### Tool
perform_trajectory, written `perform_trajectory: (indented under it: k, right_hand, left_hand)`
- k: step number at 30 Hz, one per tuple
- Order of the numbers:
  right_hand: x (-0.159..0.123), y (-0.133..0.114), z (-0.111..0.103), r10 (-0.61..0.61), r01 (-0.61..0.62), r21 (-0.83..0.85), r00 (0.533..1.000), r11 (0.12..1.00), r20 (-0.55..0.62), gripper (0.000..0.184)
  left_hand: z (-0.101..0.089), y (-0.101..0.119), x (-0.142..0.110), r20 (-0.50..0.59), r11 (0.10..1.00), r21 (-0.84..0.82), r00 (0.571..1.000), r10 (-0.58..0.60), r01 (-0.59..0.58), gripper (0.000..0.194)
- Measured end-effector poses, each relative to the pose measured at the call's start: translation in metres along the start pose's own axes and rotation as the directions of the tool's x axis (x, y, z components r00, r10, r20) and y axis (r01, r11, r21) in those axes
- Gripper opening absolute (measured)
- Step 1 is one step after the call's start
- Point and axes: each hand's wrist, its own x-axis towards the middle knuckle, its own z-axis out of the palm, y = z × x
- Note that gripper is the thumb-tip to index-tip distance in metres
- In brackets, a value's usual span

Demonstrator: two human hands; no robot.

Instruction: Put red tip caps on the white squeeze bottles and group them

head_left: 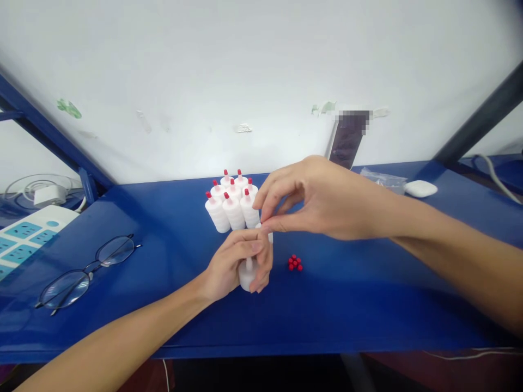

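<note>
My left hand (239, 261) is wrapped round a small white plastic bottle (247, 276) that stands on the blue table (163, 305). My right hand (310, 198) hovers just above it, thumb and fingers pinched together at the bottle's top; whatever they pinch is hidden. Behind the hands stands a tight group of several white bottles with red caps (231, 204). A small heap of loose red caps (295, 263) lies on the table just right of my left hand.
A pair of glasses (87, 269) lies at the left. A power strip (24, 234) and a cable coil (41, 190) sit at the far left. A white earbud case (420, 188), a plastic bag (382, 178) and a leaning phone (347, 139) are at the back right.
</note>
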Motion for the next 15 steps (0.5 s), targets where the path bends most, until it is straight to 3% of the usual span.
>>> perform_trajectory:
  k: [4,9,15]
  right_hand:
    - [0.002,-0.001,0.009,-0.021,0.021,0.020,1.000,1.000,0.005,0.011]
    - [0.006,0.003,0.031,-0.115,0.124,-0.062,0.985,0.990,0.127,0.011]
    - [0.007,0.003,0.046,-0.078,0.104,-0.163,0.984,0.981,0.159,0.015]
  left_hand:
    - [0.003,0.002,0.001,-0.027,1.000,-0.023,1.000,0.006,-0.007,0.040]
    - [0.004,-0.002,0.003,-0.080,0.998,-0.059,0.997,-0.018,0.013,0.056]
    - [0.005,-0.002,0.002,-0.069,0.991,-0.122,0.995,-0.066,0.057,0.061]
